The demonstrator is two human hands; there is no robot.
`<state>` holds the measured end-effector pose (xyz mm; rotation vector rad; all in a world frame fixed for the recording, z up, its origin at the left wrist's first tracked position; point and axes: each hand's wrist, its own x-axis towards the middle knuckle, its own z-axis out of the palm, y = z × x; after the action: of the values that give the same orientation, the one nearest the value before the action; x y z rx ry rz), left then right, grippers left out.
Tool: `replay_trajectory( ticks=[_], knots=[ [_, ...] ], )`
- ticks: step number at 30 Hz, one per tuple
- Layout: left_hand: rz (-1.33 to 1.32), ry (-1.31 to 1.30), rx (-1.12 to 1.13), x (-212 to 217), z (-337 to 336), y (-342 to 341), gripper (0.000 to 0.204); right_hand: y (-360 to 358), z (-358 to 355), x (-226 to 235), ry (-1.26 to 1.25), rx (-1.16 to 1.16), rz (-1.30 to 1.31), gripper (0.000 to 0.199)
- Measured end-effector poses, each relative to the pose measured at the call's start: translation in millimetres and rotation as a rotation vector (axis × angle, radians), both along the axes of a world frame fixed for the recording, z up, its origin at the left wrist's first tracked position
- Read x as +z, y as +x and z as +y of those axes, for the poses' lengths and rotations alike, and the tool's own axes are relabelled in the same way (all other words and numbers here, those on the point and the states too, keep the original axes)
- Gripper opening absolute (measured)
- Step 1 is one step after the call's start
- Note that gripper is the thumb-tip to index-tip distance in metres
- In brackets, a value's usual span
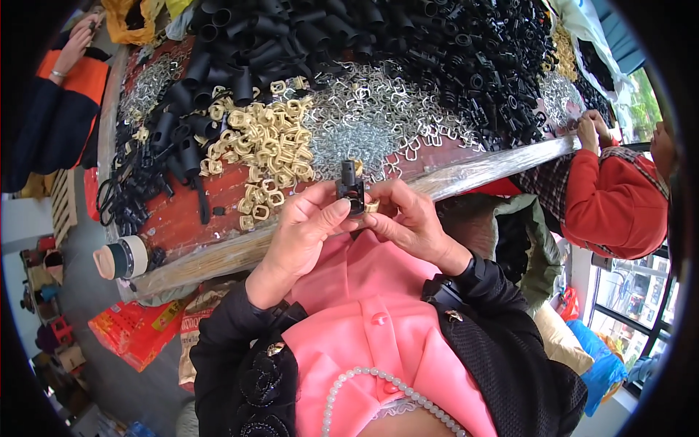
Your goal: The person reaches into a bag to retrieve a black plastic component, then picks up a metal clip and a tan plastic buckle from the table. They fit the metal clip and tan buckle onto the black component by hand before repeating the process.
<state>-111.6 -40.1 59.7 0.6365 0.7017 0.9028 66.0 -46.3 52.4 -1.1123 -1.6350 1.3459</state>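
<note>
My left hand (304, 231) pinches a small black plastic part (351, 191) with a narrow upright tip and a wider slotted body. It is held upright just past the table's near edge. My right hand (413, 226) has its fingers closed at the other side of this part. Between its thumb and forefinger is a small gold-cream ring-like piece (372, 207), next to the black part. Just beyond the hands lie a heap of small silver springs (353, 146) and, to the left, a heap of gold-cream square loops (271, 131).
The red table (218, 195) has a plastic-wrapped wooden edge (502, 159). On it lie bent wire loops (429, 124), black tubes (291, 33) and small black parts (473, 69). Tape rolls (122, 258) stand at the left corner. Co-workers are at left (54, 109) and right (619, 197).
</note>
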Motion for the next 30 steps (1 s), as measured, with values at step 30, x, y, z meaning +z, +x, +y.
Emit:
replay_trajectory(
  ticks=[30],
  knots=[
    [0.0,-0.13,-0.124,-6.7,-9.0,4.0,0.025,45.5,8.4,-3.8,0.134,-0.157,-0.222,0.015]
  ],
)
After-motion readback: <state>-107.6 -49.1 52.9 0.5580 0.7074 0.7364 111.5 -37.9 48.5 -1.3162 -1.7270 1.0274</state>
